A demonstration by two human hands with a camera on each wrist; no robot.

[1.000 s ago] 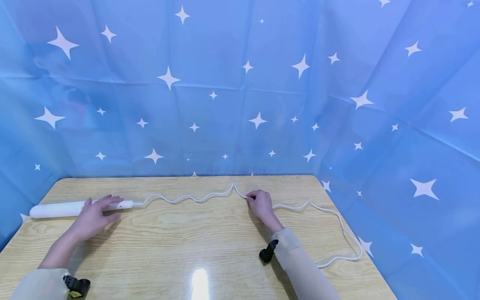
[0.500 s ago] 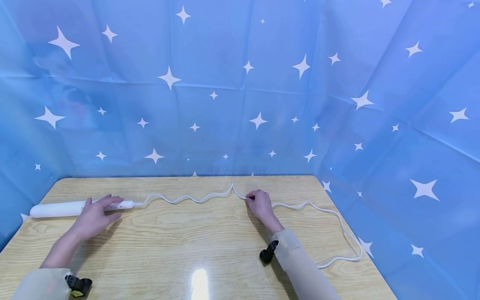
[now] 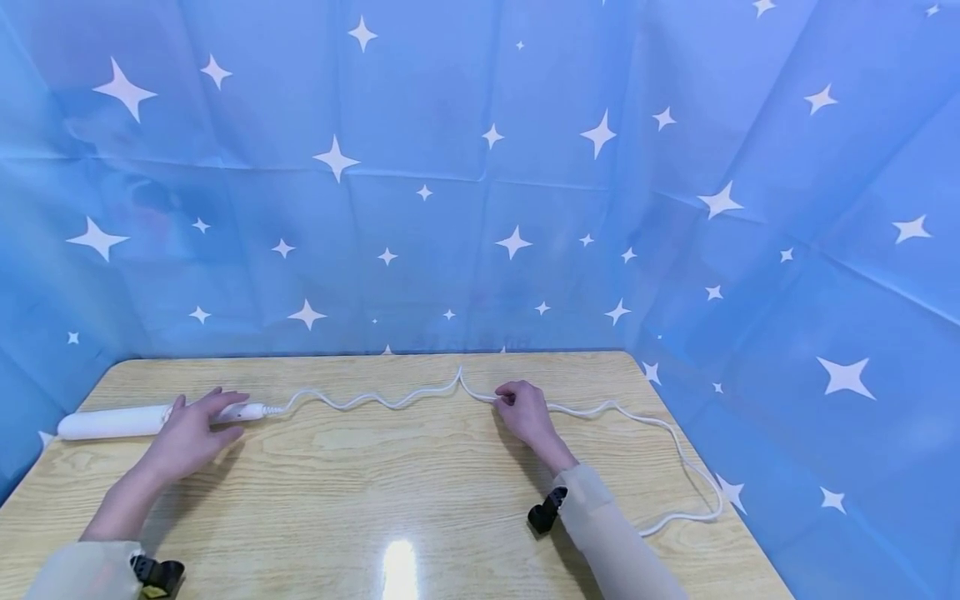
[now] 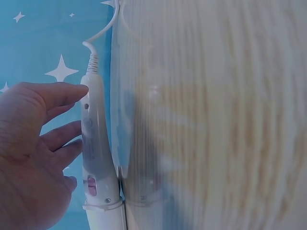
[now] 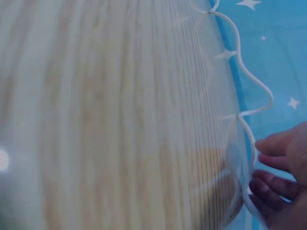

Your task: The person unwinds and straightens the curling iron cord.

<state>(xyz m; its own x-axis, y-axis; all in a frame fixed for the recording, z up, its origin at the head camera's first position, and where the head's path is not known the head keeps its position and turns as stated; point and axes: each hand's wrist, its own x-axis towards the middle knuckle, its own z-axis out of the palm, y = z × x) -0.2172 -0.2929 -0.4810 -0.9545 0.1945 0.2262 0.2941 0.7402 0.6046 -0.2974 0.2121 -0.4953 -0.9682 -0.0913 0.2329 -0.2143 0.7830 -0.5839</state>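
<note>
A white corded wand [image 3: 112, 423], which looks like a hair styling iron, lies at the table's left side. My left hand [image 3: 191, 435] is over its handle with fingers spread and bent loosely. In the left wrist view the thumb overlaps the handle [image 4: 98, 143]; I cannot tell whether it presses. A white cord [image 3: 360, 400] runs from the handle across the table in waves. My right hand [image 3: 525, 412] is at the cord right of the table's middle. In the right wrist view its thumb and fingertips are spread beside the cord [image 5: 247, 124], which passes under them without being pinched.
Past a sharp kink near the back edge, the cord continues right of my right hand and curves along the right edge of the wooden table [image 3: 360, 483]. A blue star-patterned curtain [image 3: 420, 208] stands behind and to the right. Each wrist carries a small black camera [image 3: 546, 510].
My right hand's fingers have come off the cord and shifted slightly right. The cord's kink has moved a little to the left. My left hand stays by the handle.
</note>
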